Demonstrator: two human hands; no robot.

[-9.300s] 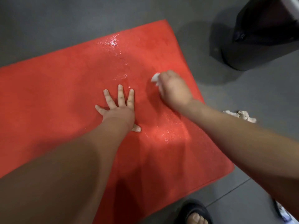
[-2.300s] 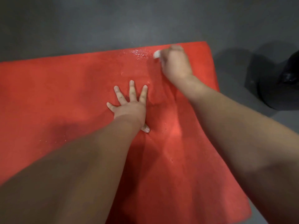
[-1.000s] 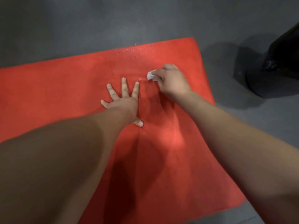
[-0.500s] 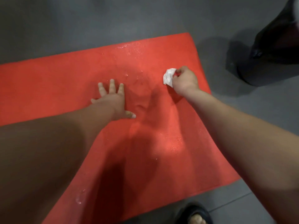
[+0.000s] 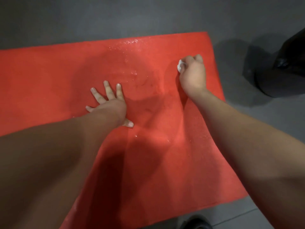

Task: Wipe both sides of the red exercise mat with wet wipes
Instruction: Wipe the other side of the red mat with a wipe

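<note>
The flat red foam exercise mat [image 5: 49, 80] has open surface to the left of the spread left hand [image 5: 110, 104], which presses on its middle. A wet strip lies open between that hand and the right hand [image 5: 193, 75], which grips a crumpled white wipe [image 5: 180, 66] near the far right corner. Both forearms cross the near half. On the grey floor [image 5: 115, 17], a bulky black object [image 5: 280, 71] stands to the right, apart from the mat's edge. A dark shoe [image 5: 196, 222] sits just beside the near edge.

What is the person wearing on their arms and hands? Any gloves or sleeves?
Nothing shows. The left hand and right hand are bare: no gloves, no rings in view. The left arm and right arm are bare too, with no sleeves, watch or bracelet. The left hand's nails look short and plain.
</note>
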